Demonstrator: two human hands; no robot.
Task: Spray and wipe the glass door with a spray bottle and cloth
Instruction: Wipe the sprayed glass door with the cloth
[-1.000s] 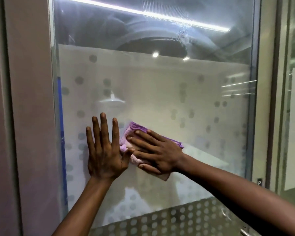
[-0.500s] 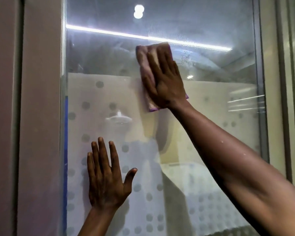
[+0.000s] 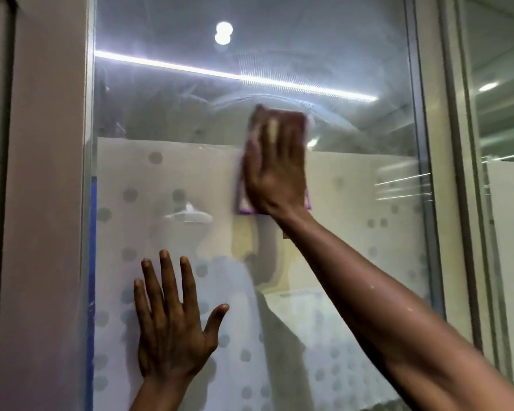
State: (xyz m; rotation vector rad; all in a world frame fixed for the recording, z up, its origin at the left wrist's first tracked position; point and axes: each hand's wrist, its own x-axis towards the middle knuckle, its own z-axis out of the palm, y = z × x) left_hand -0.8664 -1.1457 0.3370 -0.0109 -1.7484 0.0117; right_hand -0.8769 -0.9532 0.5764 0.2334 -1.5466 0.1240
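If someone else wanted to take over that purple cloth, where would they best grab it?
Probably at the cloth's lower left corner, coming from below and the left. The right hand lies flat over most of it, pressing it to the glass door, so only a thin purple strip shows along the bottom edge. A pinch there seems easiest.

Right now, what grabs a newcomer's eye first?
The right hand pressing a purple cloth flat against the glass door, upper centre, blurred. Below left, the left hand lies spread flat on the dotted frosted part. A bright light strip reflects across the top.
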